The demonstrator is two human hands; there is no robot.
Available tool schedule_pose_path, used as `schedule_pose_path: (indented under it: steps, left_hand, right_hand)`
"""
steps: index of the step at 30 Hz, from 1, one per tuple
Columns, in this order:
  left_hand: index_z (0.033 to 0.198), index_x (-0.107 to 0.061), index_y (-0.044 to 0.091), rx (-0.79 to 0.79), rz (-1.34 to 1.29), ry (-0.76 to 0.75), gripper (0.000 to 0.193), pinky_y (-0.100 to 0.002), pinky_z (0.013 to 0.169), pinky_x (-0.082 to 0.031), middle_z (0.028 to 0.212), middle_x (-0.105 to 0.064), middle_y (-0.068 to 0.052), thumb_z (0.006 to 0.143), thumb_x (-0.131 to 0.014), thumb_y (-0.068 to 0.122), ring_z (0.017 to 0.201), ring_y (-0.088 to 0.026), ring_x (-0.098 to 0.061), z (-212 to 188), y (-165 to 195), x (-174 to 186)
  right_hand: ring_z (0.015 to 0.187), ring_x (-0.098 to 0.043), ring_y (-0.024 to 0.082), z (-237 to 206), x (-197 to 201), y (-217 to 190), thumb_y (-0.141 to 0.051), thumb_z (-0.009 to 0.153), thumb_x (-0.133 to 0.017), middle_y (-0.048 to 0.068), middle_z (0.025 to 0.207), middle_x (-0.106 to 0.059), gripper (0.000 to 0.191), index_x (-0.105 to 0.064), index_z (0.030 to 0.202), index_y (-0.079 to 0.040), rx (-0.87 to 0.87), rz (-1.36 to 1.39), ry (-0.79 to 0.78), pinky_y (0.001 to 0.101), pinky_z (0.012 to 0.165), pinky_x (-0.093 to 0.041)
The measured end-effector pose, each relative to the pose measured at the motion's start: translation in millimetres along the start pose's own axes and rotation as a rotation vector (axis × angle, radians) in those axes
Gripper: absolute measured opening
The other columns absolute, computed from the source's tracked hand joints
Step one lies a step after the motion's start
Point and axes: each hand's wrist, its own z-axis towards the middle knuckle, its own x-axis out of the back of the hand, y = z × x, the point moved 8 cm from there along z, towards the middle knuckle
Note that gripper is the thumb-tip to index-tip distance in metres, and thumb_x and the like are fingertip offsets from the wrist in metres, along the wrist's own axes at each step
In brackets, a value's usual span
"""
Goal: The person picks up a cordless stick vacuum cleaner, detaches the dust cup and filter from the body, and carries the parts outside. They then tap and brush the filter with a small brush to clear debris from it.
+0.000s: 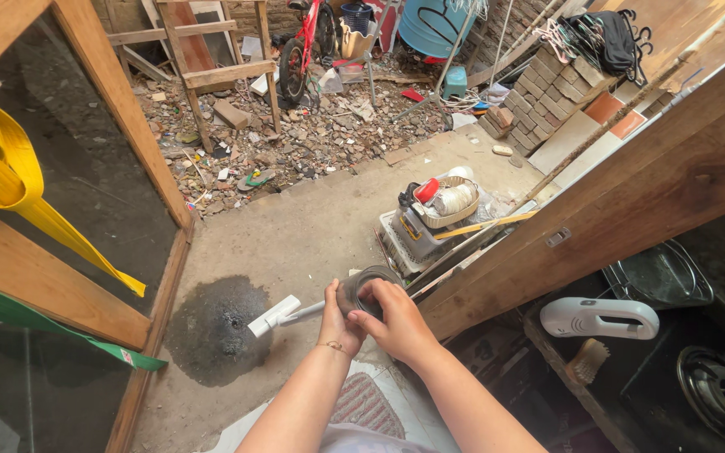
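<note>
My left hand (pixel 337 323) and my right hand (pixel 396 319) meet in front of me, both wrapped around a round dark grey ring-shaped object (pixel 368 283). My right fingers curl over its rim and into its opening. My left hand, with a thin bracelet at the wrist, holds its left side. A white handle (pixel 277 315) with a blocky end sticks out to the left of my hands, above a dark wet patch (pixel 211 327) on the concrete floor. I cannot tell whether the handle is joined to the ring.
A white crate (pixel 396 243) and a woven basket (pixel 463 216) of dishes stand on the concrete ahead. A wooden beam (pixel 631 184) crosses at right, with a white handheld device (pixel 602 317), brush (pixel 585 361) and burner (pixel 719 394) below. Yellow strap (pixel 10 168) at left; rubble, red bicycle (pixel 308 38), bricks (pixel 539 80) beyond.
</note>
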Motion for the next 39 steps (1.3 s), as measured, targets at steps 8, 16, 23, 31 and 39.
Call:
schedule_pose_path:
  steps: [8, 16, 23, 31, 39]
  left_hand:
    - [0.123, -0.06, 0.011, -0.032, -0.029, -0.08, 0.062, -0.043, 0.09, -0.059, 0.115, -0.068, -0.01, 0.087, -0.06, 0.062, 0.103, -0.025, -0.068, -1.1, 12.6, -10.8]
    - [0.121, -0.061, 0.018, -0.014, 0.002, 0.011, 0.059, -0.039, 0.086, -0.057, 0.116, -0.067, -0.006, 0.085, -0.063, 0.064, 0.103, -0.022, -0.066, 8.2, 36.1, 1.1]
    - [0.118, -0.061, 0.021, 0.013, 0.037, 0.006, 0.054, -0.037, 0.085, -0.056, 0.114, -0.068, -0.003, 0.085, -0.062, 0.064, 0.101, -0.021, -0.066, 12.0, 57.3, 7.9]
    - [0.119, -0.061, 0.021, 0.014, 0.044, -0.028, 0.053, -0.04, 0.09, -0.056, 0.116, -0.067, -0.004, 0.086, -0.061, 0.063, 0.104, -0.022, -0.066, 13.3, 78.4, 2.5]
    - [0.126, -0.059, 0.016, 0.011, 0.009, -0.018, 0.06, -0.044, 0.098, -0.055, 0.126, -0.066, -0.008, 0.088, -0.06, 0.062, 0.112, -0.026, -0.066, 21.1, 86.7, -7.7]
  right_hand:
    - [0.097, -0.067, 0.027, 5.0, 5.1, -7.0, -0.021, 0.092, -0.073, 0.011, 0.098, -0.07, 0.025, -0.063, 0.107, -0.005, 0.051, 0.05, 0.078, 0.0386, 0.084, -0.053]
    - [0.092, -0.069, 0.015, 15.1, 0.5, -5.8, -0.015, 0.091, -0.072, 0.008, 0.097, -0.072, 0.024, -0.061, 0.109, -0.004, -0.14, 0.265, 0.085, 0.0303, 0.08, -0.055]
    - [0.095, -0.063, 0.01, 27.3, -11.3, -6.4, -0.013, 0.095, -0.069, 0.004, 0.098, -0.068, 0.019, -0.062, 0.109, -0.003, -0.134, 0.427, 0.127, 0.0275, 0.085, -0.052]
    - [0.094, -0.064, 0.01, 34.9, -17.5, -19.1, -0.012, 0.093, -0.071, 0.003, 0.096, -0.069, 0.019, -0.061, 0.107, -0.004, -0.138, 0.358, 0.2, 0.0262, 0.084, -0.053]
    - [0.099, -0.061, 0.009, 50.3, -16.3, -5.9, -0.011, 0.095, -0.07, 0.001, 0.1, -0.065, 0.019, -0.06, 0.109, -0.004, -0.126, 0.463, 0.209, 0.0253, 0.084, -0.051]
